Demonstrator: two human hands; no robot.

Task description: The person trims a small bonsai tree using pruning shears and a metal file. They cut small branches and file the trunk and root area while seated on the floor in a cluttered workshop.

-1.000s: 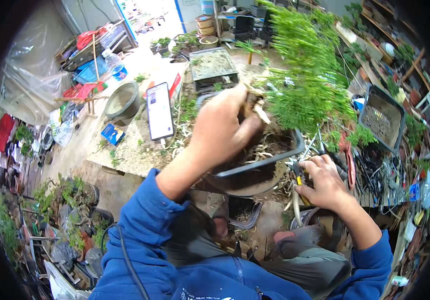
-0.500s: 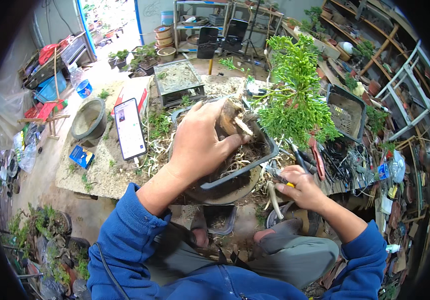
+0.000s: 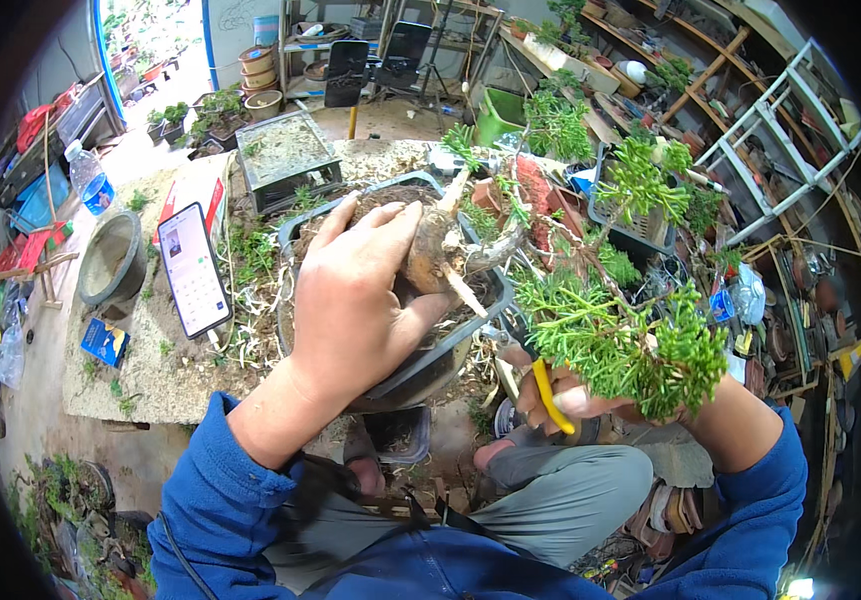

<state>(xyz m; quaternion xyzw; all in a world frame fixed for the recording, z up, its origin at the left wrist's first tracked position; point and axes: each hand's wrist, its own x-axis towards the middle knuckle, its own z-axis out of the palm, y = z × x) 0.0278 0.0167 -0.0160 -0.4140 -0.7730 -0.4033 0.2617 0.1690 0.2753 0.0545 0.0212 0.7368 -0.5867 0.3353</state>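
My left hand (image 3: 350,295) is closed around the thick woody base (image 3: 432,250) of a small juniper, thumb below and fingers over the far side. That base lies over a dark plastic tub (image 3: 420,362) holding soil and roots. The tree leans to the right, and its green foliage (image 3: 640,345) hangs over my right hand (image 3: 590,402). In that hand is a yellow-handled hand tool (image 3: 550,395), close to the tub's right corner. Its working end is hidden, so whether it is pliers or cutters does not show.
A phone (image 3: 195,270) lies left of the tub beside a grey round pot (image 3: 113,262) and a small blue box (image 3: 105,342). A wire-sided cage (image 3: 287,155) stands behind. Right of the tub are a dark basket, red items and a metal ladder (image 3: 780,140).
The juniper has swung over, its foliage dropping toward me and over my right hand. My right hand has turned, showing more yellow handle. The whole view has shifted right.
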